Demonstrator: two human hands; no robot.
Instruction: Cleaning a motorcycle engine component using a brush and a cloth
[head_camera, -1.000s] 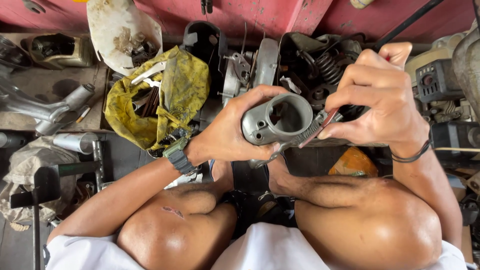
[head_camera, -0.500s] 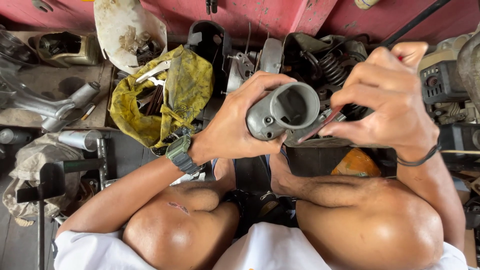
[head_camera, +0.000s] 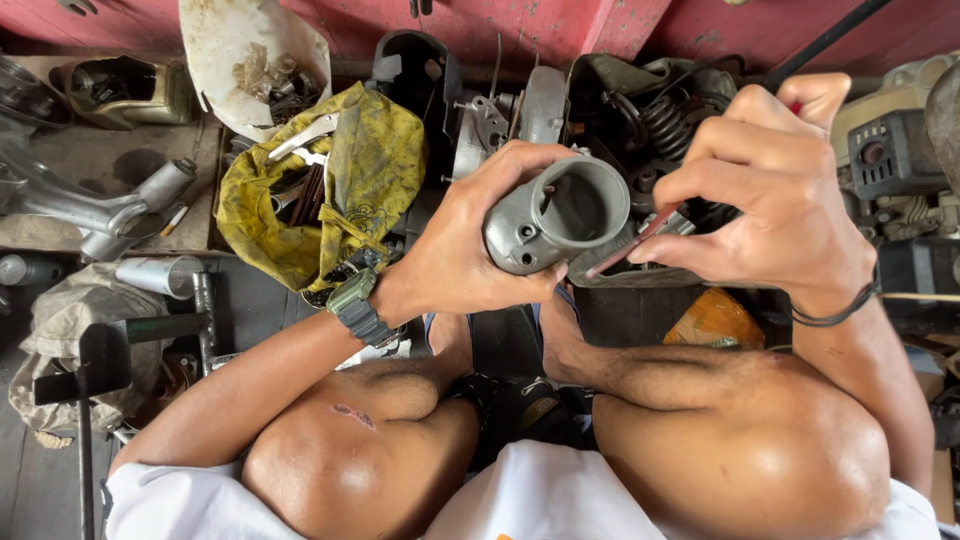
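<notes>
Keep your left hand (head_camera: 470, 255) wrapped firmly around the grey cast-metal housing (head_camera: 555, 215) above your knees, bore facing you, while your right hand (head_camera: 765, 195), pinching the thin red-handled tool (head_camera: 640, 235), works steadily along its rim.

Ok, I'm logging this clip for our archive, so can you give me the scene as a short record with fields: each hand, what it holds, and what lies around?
left hand: grips a grey cast-metal cylindrical housing, open end facing up
right hand: holds a thin red-handled tool, tip at the housing's rim
wrists: dark green wristwatch on left, black band on right
posture: person squatting, knees in view
behind left hand: crumpled yellow cloth with metal tools in it
behind right hand: dark coil spring among engine parts
far left: silver metal tubes
</notes>
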